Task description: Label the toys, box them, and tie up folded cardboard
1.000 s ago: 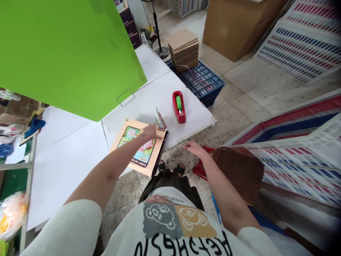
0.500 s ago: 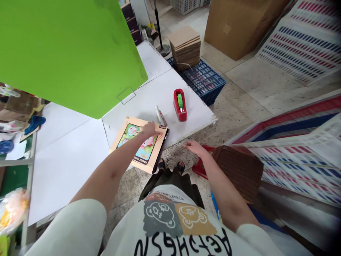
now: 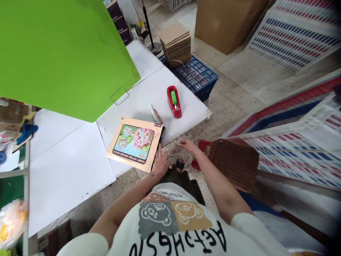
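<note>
Bottom of frame: white shirt with bear print, both arms reaching up-frame. Left hand (image 3: 160, 164) sits at centre, fingers spread loosely and flat against the near right edge of the toy box (image 3: 135, 143); touching it, not clearly gripping. Right hand (image 3: 187, 145) is just right of that, fingers loosely extended, palm down, holding nothing, hovering over the floor near the table's corner. Sandalled toes visible between the two hands.

Toy box: tan flat carton with cartoon animal art, lying flat on the white table (image 3: 66, 163), its near corner overhanging the table edge, centre-left of frame.

Right of the hands: brown woven stool seat (image 3: 234, 163) on a red base.

Further up on the table: two markers (image 3: 155, 114) just beyond the box, then a red tape dispenser (image 3: 174, 101) with a green roll.

Upper left: big green board (image 3: 61, 53) covers the view. Upper centre: blue crate (image 3: 195, 76) on the floor carrying a stack of cardboard sheets (image 3: 176, 44); large carton (image 3: 229, 21) behind it.
</note>
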`<action>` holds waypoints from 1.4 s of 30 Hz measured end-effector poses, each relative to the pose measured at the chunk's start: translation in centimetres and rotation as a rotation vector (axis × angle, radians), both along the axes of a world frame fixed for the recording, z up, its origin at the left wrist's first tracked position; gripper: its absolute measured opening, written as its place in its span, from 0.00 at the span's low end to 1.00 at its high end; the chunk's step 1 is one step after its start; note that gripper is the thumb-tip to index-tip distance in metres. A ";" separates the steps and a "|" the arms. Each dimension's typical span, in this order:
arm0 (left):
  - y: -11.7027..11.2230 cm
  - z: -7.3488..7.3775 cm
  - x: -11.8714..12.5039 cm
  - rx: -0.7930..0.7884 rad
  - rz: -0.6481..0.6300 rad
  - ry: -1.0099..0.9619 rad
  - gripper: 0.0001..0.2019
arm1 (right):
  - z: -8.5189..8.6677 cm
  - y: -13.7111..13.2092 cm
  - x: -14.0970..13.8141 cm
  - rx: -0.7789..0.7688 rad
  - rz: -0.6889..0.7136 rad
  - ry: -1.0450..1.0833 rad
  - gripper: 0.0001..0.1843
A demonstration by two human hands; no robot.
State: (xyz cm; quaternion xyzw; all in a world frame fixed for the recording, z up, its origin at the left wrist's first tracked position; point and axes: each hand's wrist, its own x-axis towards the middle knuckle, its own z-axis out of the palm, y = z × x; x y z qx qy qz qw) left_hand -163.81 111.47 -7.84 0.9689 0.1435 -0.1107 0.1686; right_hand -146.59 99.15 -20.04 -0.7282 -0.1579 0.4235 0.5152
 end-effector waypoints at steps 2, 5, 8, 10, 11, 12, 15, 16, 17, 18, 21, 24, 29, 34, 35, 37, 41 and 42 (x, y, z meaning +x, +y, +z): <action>0.6 -0.7 -0.4 -0.003 0.056 0.000 0.21 | -0.3 0.2 -0.4 0.014 -0.014 -0.003 0.28; 1.3 -1.4 -1.1 0.007 0.056 -0.014 0.21 | -0.8 0.4 -0.9 0.034 -0.028 -0.007 0.27; 1.7 -1.9 -2.8 0.032 0.001 -0.002 0.21 | -1.4 0.3 -1.7 0.044 -0.041 -0.011 0.25; 2.2 -2.1 -4.6 0.070 -0.062 0.013 0.21 | -1.9 0.0 -2.9 0.048 -0.057 -0.015 0.23; 2.6 -2.1 -5.6 0.091 -0.101 0.022 0.21 | -2.1 -0.2 -3.7 0.051 -0.067 -0.018 0.21; 3.0 -2.1 -6.5 0.110 -0.142 0.032 0.21 | -2.5 -0.3 -4.6 0.054 -0.075 -0.019 0.20; 4.6 -1.9 -9.2 0.134 -0.265 0.067 0.21 | -3.5 -0.4 -7.9 0.073 -0.102 -0.023 0.18; 5.2 -1.9 -9.9 0.138 -0.299 0.079 0.21 | -3.8 -0.3 -9.1 0.080 -0.115 -0.025 0.18; 5.8 -1.9 -10.6 0.144 -0.331 0.086 0.20 | -4.1 -0.2 -10.2 0.087 -0.130 -0.028 0.17; 6.5 -1.9 -11.3 0.151 -0.361 0.091 0.20 | -4.4 0.0 -11.3 0.093 -0.148 -0.032 0.17; 8.8 -2.2 -13.0 0.174 -0.460 0.093 0.20 | -5.1 0.6 -13.7 0.112 -0.197 -0.050 0.16; 11.4 -2.1 -14.2 0.160 -0.540 0.091 0.21 | -5.6 1.1 -15.5 0.134 -0.219 -0.066 0.13; 11.9 -0.9 -15.5 -0.207 -0.606 0.018 0.18 | -6.0 2.1 -17.8 0.125 -0.254 -0.060 0.11; 7.5 -2.4 -16.5 -1.006 0.170 0.200 0.08 | -6.8 3.5 -18.6 0.084 -0.338 -0.036 0.13; 6.8 -3.2 -16.2 -1.096 0.384 0.237 0.09 | -7.0 3.8 -18.5 0.078 -0.358 -0.037 0.13; 6.0 -4.9 -14.9 -1.228 0.709 0.223 0.11 | -7.4 4.5 -18.1 0.075 -0.387 -0.043 0.11; 6.0 -7.0 -10.9 -1.522 1.270 -0.044 0.11 | -8.0 5.8 -17.3 0.082 -0.413 -0.054 0.10; 6.1 -7.2 -10.2 -1.574 1.366 -0.100 0.13 | -8.0 6.1 -17.1 0.085 -0.419 -0.057 0.10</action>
